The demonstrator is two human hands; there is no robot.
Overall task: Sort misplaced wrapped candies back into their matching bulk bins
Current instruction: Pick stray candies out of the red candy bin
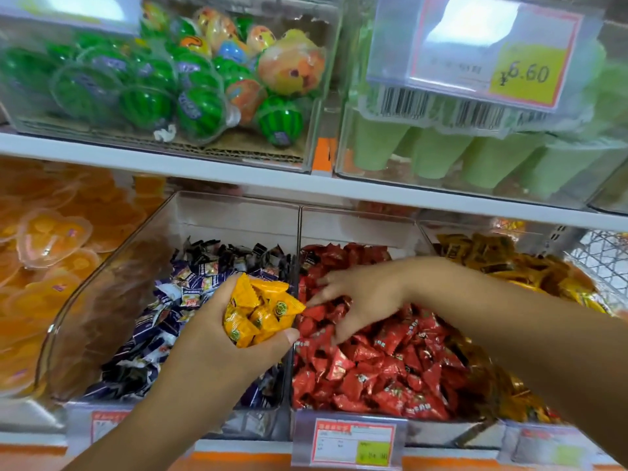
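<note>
Left hand (217,338) palm-up, fingers curled round a clump of yellow candies (261,311); right hand (360,294) splayed flat on red candies (390,362); upper price tag (530,74) reads 6.60.

On the upper shelf (238,178) a clear bin (321,96) holds green watermelon-striped jelly cups (146,107) and peach-coloured ones (292,68); beside it stand pale green cups (438,154) behind a price tag (489,59) reading 6.60. Lower left lie what look like orange jelly cups (54,239)
</note>
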